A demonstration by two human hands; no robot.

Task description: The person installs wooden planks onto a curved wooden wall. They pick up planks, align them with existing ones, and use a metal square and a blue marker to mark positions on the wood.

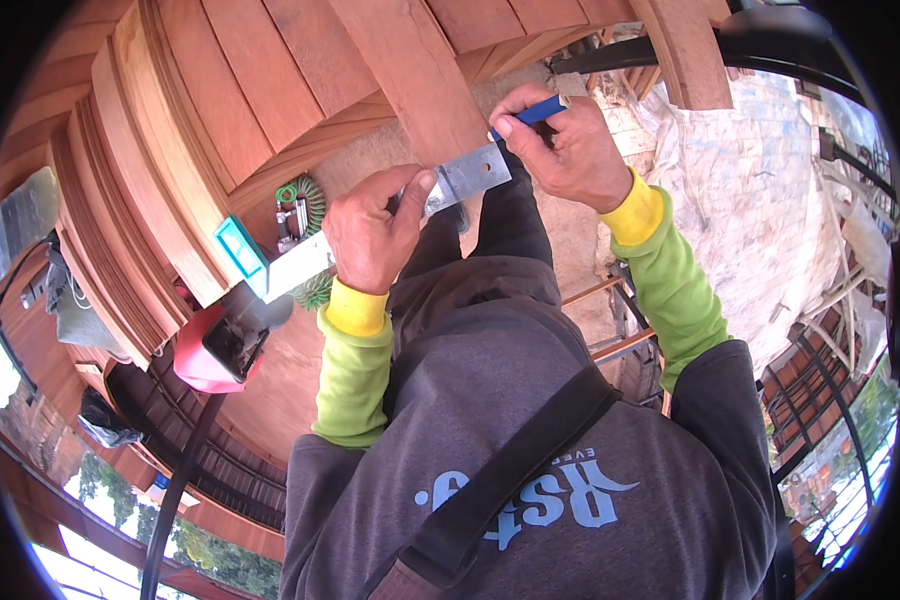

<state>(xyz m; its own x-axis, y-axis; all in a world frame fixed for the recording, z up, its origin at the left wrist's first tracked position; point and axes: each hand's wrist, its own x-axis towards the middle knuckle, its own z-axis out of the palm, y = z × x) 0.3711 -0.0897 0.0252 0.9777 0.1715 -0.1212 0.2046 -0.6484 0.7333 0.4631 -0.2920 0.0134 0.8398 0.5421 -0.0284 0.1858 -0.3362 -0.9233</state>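
My left hand is closed around the silver metal blade of a try square, its thumb lying along the top. The square's teal handle is at the left end, and a small hole shows near the blade's right end. In my right hand is a thick blue pencil, pinched between thumb and fingers. Its lower tip points down-left, just above the blade's right end; I cannot tell whether it touches anything. Behind the blade, a reddish-brown wooden board reaches toward me, its near end partly covered.
Stacked wooden boards fill the left and far side. Another board end juts out at upper right. A green coiled hose with a metal fitting hangs below the boards. A red-and-black object stands at left; a pale sheet lies right.
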